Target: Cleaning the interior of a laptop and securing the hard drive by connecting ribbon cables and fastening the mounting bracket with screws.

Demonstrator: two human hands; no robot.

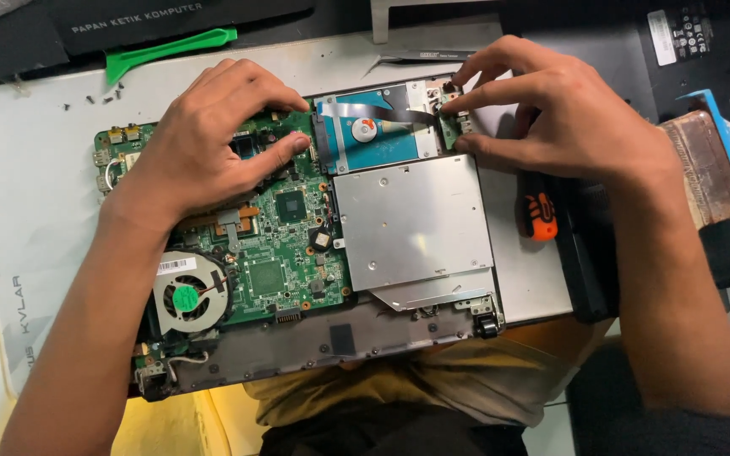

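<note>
An opened laptop base [433, 325] lies on a white mat, its green motherboard [285, 245] bare. My left hand [213, 139] rests on the upper part of the motherboard, fingertips pressing near the hard drive [373, 135]. My right hand [551, 114] pinches a small green circuit board [454, 127] at the drive's right end between thumb and fingers. A flat ribbon cable [373, 110] runs across the drive toward that small board. Below the drive sits the silver optical drive [416, 219]. A round cooling fan [187, 295] is at the lower left.
An orange-and-black screwdriver [541, 215] lies right of the laptop. A green plastic pry tool [171, 51] and several loose screws [99, 99] are at the back left. Metal tweezers [424, 57] lie behind the laptop. A blue-edged brush [720, 160] is at the right.
</note>
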